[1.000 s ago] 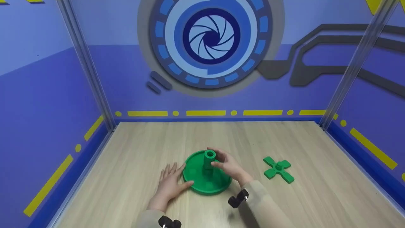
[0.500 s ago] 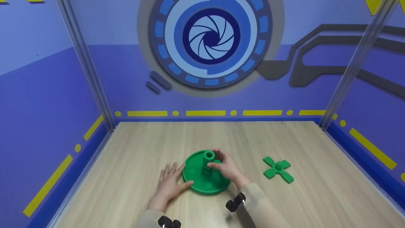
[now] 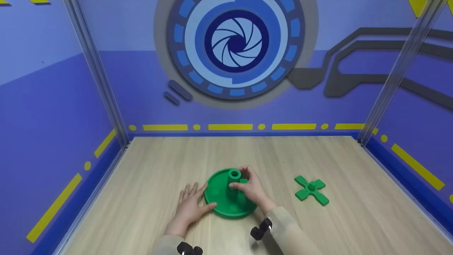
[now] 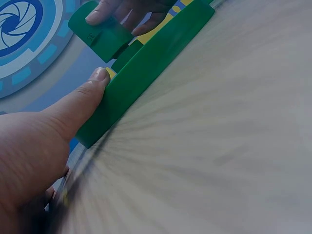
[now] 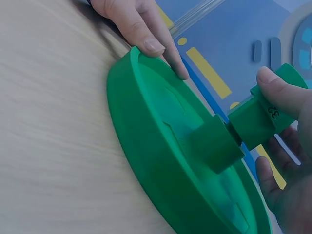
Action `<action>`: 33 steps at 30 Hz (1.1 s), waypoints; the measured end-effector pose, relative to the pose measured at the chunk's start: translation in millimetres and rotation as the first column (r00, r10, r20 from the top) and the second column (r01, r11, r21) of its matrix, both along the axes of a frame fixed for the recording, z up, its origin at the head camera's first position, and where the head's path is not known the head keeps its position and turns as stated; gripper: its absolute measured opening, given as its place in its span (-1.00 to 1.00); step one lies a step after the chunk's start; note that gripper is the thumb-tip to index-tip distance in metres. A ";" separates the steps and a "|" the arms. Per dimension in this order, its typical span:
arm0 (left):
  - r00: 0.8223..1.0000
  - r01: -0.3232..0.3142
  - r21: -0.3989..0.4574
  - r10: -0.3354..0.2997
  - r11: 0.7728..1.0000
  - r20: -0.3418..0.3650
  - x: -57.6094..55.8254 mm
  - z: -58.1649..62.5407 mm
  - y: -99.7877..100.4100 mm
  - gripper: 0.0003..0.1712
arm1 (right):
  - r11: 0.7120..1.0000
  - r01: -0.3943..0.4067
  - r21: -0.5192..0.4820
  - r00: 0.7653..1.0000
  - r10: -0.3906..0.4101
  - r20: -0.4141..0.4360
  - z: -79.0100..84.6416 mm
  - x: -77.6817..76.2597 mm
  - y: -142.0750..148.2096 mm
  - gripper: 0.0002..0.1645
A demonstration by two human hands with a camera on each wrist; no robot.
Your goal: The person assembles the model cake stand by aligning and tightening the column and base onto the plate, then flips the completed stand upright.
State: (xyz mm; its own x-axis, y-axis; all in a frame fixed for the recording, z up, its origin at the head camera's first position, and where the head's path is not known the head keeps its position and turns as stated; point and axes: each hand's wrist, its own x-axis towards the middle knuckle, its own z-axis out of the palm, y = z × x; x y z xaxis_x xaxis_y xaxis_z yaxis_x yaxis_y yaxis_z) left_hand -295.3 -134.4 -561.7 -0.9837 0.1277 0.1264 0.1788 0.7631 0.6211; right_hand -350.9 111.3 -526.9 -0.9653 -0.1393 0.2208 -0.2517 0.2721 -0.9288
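Note:
A round green dish (image 3: 219, 209) with a raised rim lies on the table, and a short round socket (image 5: 217, 144) rises from its middle. Above this socket stands a green hollow post (image 3: 234, 177), marked with small dark characters in the right wrist view; its lower end meets the socket's top, where a dark line shows. My right hand (image 3: 253, 186) pinches the post between thumb and fingers. At the dish's left edge, my left hand (image 3: 191, 205) has its fingers spread, the thumb against the rim and the index finger along the far-left side.
To the right of the dish a green cross-shaped piece (image 3: 311, 188) with a round peg at its centre lies on the wooden table (image 3: 170, 156). Blue printed panels (image 3: 226, 113) close off the back and both sides, with metal posts at the corners.
My right hand has swung slightly left around the post, its thumb moving across the front, and the post appears to turn with it. The left hand and dish have stayed put.

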 end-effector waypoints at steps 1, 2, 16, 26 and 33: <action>1.000 0.000 0.000 0.000 1.000 0.001 0.1 -0.3 -0.2 0.03 | 1.000 -0.007 0.001 1.000 0.007 0.000 -0.1 -0.4 0.7 -0.33; 1.000 0.001 0.002 -0.001 1.000 -0.001 0.1 -0.3 -0.2 0.03 | 1.000 -0.018 0.003 1.000 0.018 0.002 0.2 -0.4 1.4 -0.31; 1.000 0.003 0.010 -0.003 1.000 -0.011 -0.9 -1.1 -1.0 0.04 | 0.932 -0.357 -0.058 0.933 0.359 0.039 13.0 -6.2 18.4 -0.24; 1.000 0.007 0.016 -0.007 1.000 -0.012 -0.7 -1.3 -1.3 0.03 | 0.958 -0.285 -0.016 0.955 0.285 0.076 12.1 -4.5 14.8 -0.35; 1.000 0.006 0.007 -0.006 1.000 -0.007 -0.6 -1.1 -1.3 0.04 | 0.976 -0.214 -0.035 0.975 0.215 0.049 10.0 -1.1 9.7 -0.40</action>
